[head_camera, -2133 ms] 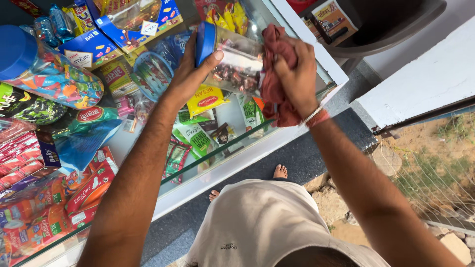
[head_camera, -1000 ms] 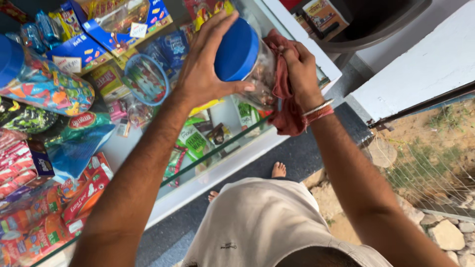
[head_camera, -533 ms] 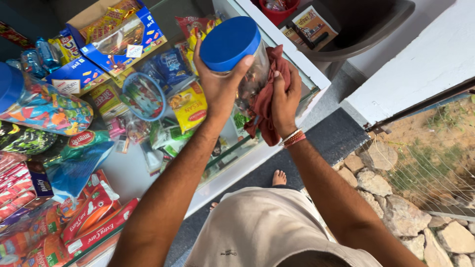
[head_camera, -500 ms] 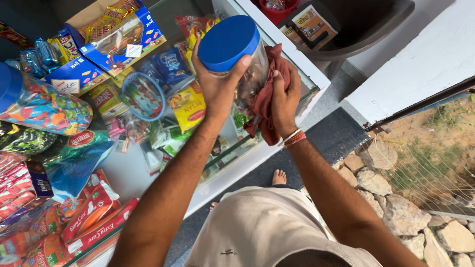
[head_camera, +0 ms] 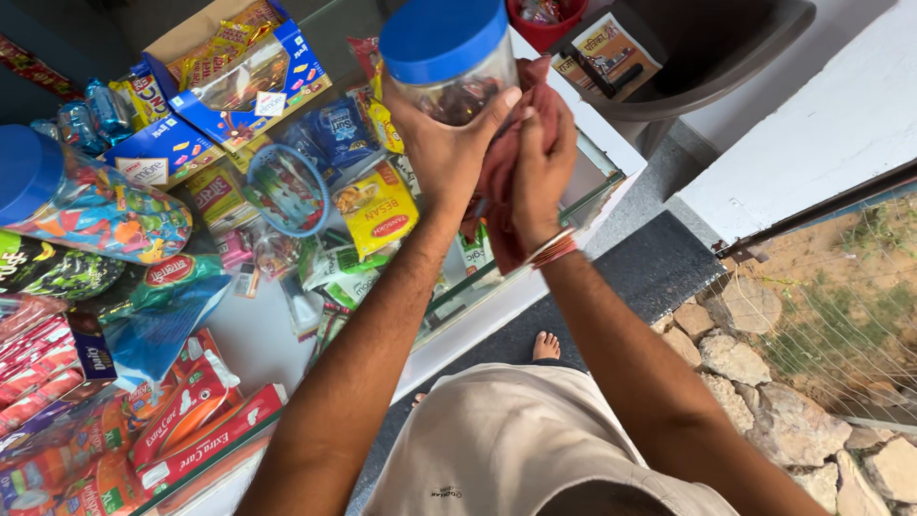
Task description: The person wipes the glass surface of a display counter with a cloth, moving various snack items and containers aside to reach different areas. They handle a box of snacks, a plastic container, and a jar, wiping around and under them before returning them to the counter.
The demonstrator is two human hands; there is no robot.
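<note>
My left hand [head_camera: 449, 143] grips a clear plastic jar [head_camera: 458, 81] with a blue lid [head_camera: 441, 36], held upright above a glass shop counter [head_camera: 583, 196]. Dark sweets show inside the jar. My right hand [head_camera: 540, 167] holds a dark red cloth [head_camera: 506, 172] pressed against the jar's side and bottom. A red thread band circles my right wrist.
The counter is crowded with snack packets, a yellow packet [head_camera: 380, 207], a blue-rimmed open jar [head_camera: 287, 189], a blue box of sweets [head_camera: 244, 81] and another blue-lidded jar [head_camera: 81, 201] lying at the left. Red cartons [head_camera: 205, 430] lie near me. Stones [head_camera: 755, 344] and a wire fence lie to the right.
Both hands have lifted the jar higher and turned it from tilted to upright, lid now on top. The cloth has moved from the jar's side towards its lower part.
</note>
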